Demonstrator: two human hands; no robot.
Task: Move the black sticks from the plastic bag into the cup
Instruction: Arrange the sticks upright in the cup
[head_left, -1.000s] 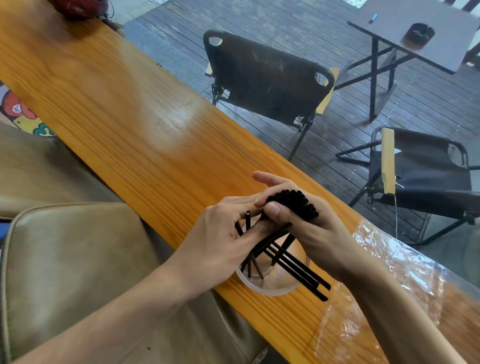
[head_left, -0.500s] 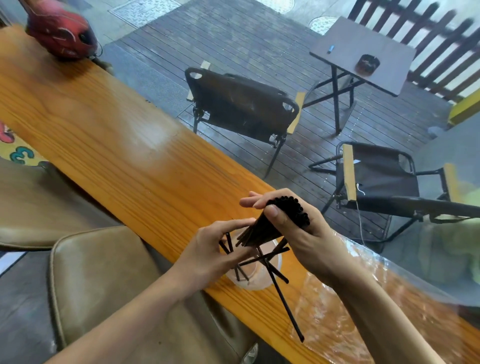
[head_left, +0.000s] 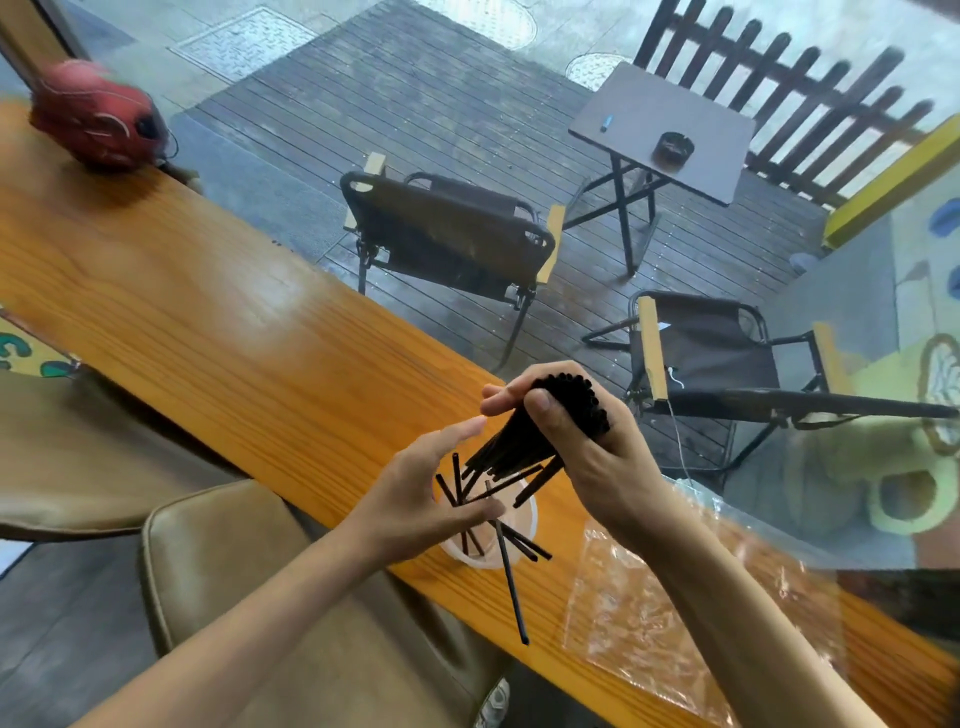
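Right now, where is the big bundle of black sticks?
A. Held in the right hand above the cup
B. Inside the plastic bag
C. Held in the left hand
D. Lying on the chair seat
A: the right hand grips the bundle of black sticks above the cup; the plastic bag lies flat on the table.

The long orange wooden counter (head_left: 218, 332) is varnished to a gloss, its grain plainly seen. A matt finish is shown by the thin black sticks (head_left: 524, 447). The small round cup (head_left: 524, 525) appears to be translucent plastic. The clear plastic bag (head_left: 675, 623) is crinkled and shiny. The tan seat cushion (head_left: 234, 571) is covered in smooth leather-like material.
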